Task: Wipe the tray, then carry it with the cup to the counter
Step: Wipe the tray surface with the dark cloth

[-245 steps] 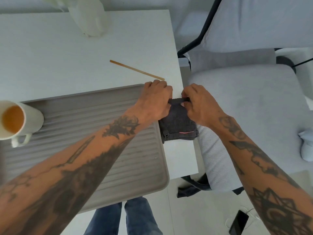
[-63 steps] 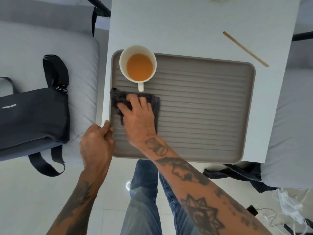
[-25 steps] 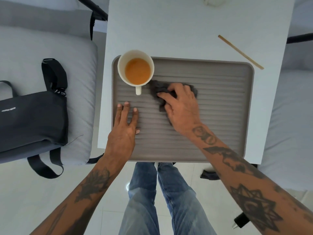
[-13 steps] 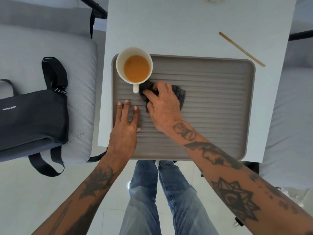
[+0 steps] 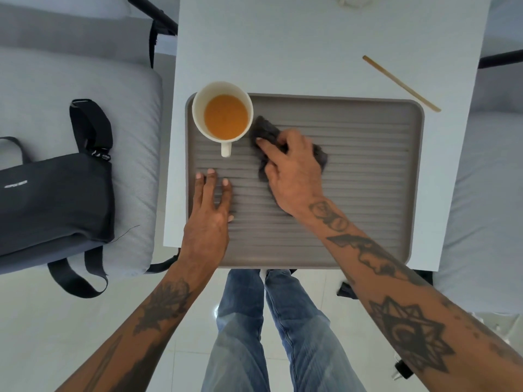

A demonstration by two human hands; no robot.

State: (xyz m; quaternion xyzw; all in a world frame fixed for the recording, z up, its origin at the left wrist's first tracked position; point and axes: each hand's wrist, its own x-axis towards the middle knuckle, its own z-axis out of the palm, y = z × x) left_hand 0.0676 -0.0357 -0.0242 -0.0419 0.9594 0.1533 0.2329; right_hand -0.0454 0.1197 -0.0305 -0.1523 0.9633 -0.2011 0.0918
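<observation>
A grey ribbed tray (image 5: 368, 176) lies on the near end of a white table (image 5: 311, 52). A white cup (image 5: 223, 114) of orange drink stands in the tray's far left corner, handle toward me. My right hand (image 5: 291, 171) presses a dark grey cloth (image 5: 266, 130) onto the tray just right of the cup; most of the cloth is under my fingers. My left hand (image 5: 209, 210) lies flat on the tray's left part, fingers spread, below the cup's handle.
A thin wooden stick (image 5: 402, 83) lies on the table beyond the tray's far right corner. A black bag (image 5: 53, 199) sits on a grey cushioned seat (image 5: 133, 108) to the left. Another grey seat (image 5: 486, 193) is on the right. My legs stand below the table's near edge.
My right hand has slid the cloth a little to the right and toward the far edge beside the cup. My left hand has stayed flat on the tray.
</observation>
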